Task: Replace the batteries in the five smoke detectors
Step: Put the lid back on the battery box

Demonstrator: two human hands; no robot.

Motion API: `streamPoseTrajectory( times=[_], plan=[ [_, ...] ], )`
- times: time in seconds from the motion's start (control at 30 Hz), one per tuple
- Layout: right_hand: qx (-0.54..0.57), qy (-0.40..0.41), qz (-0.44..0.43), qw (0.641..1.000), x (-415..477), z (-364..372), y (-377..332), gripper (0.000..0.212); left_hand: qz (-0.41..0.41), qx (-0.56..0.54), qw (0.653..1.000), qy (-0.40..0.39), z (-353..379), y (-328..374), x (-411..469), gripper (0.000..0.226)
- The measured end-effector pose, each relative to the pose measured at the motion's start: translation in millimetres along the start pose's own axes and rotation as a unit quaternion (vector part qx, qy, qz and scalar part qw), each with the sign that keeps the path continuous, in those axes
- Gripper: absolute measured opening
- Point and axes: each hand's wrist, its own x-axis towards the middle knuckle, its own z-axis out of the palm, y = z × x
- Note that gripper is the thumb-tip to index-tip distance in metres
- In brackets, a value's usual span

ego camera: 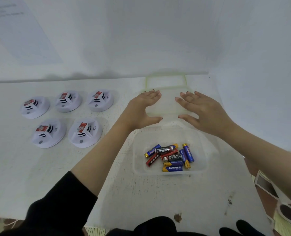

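Several white round smoke detectors (85, 132) with red labels lie in two rows on the left of the white table. A clear plastic box (201, 170) near the middle holds several loose batteries (171, 157), blue, red and black. Just beyond it stands a second clear container (168, 108) with a green-rimmed lid (166, 81) behind it. My left hand (141, 109) and my right hand (204, 111) hover at that far container's two sides, fingers spread, holding nothing.
The white table (141, 198) has a few brown stains near its front edge. A white wall rises right behind it. Patterned floor shows at the lower right, past the table's right edge.
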Motion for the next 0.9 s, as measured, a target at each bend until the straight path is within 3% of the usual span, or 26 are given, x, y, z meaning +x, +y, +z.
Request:
streamPoseTrajectory(
  times=[0.13, 0.27, 0.33, 0.4, 0.53, 0.63, 0.67, 0.77, 0.9],
  plan=[
    [0.059, -0.030, 0.031, 0.997, 2, -7, 0, 0.056, -0.007, -0.005, 1.000, -0.015, -4, 1, 2, 0.076],
    [0.166, -0.069, 0.085, 0.980, 12, -25, 2, 0.047, -0.019, 0.000, 0.996, -0.089, -16, 3, 8, 0.078],
    [0.214, -0.101, 0.103, 0.966, 16, -32, 2, 0.056, -0.018, 0.024, 0.993, -0.115, -21, 3, 11, 0.076],
    [0.252, -0.146, 0.111, 0.950, 16, -38, 2, 0.060, -0.008, 0.052, 0.995, -0.085, -23, 1, 10, 0.073],
    [0.254, -0.178, 0.101, 0.945, 11, -39, 3, 0.052, -0.032, 0.015, 0.993, 0.109, -14, 3, -3, 0.061],
    [0.237, -0.163, 0.104, 0.952, 8, -39, 0, 0.054, -0.090, -0.039, 0.993, 0.071, -15, 13, -7, 0.042],
    [0.229, -0.149, 0.108, 0.956, 8, -38, -4, 0.056, -0.104, -0.042, 0.993, 0.030, -15, 17, -8, 0.048],
    [0.185, -0.119, 0.108, 0.970, 5, -31, -16, 0.058, -0.114, -0.028, 0.990, -0.079, -17, 26, -7, 0.092],
    [0.157, -0.124, 0.095, 0.975, 6, -30, -19, 0.058, -0.116, 0.003, 0.986, -0.118, -18, 30, -6, 0.116]
  ],
)
